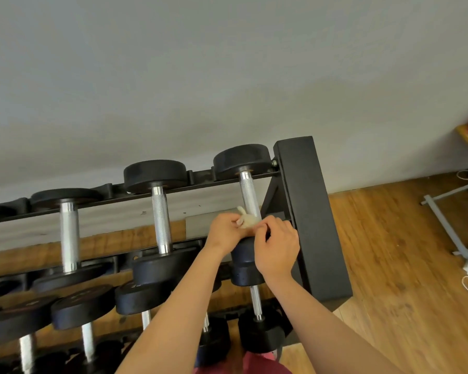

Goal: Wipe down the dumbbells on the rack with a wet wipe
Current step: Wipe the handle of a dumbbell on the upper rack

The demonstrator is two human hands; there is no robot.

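My left grip (226, 230) and right grip (277, 247) both pinch the wadded wipe (247, 221) with curled fingers. The wipe sits at the near end of the handle of the rightmost dumbbell (247, 193). That one lies on the top tier of the rack (305, 206) beside others, and more fill the tier below.

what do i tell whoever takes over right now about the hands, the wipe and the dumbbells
Hands: the left hand pinches the bunched wipe; the right hand has its fingers curled on the wipe's other side.
Things: the wipe sits at the near end of the handle of the rightmost top-row dumbbell, beside the rack post.
Done: nothing shows which weights are already wiped.
Left: this handle and its two ends at least; treat the others as unconfirmed.
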